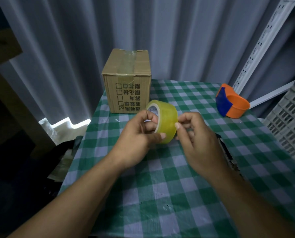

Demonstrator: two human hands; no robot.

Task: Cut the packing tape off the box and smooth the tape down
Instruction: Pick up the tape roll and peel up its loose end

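One cardboard box [126,81] stands on the checked tablecloth [160,186]. Near the box are one tape roll [165,117], one orange dispenser [232,101] and two hands: left hand [134,143], right hand [200,143].

near half of checkered tablecloth [160,194] lying bare under the forearms | cardboard box [127,79] standing at far left corner, blocking that way | orange-and-blue tape dispenser [231,101] sitting at far right edge | open cloth lying between them | grey crate [291,121] crowding right side
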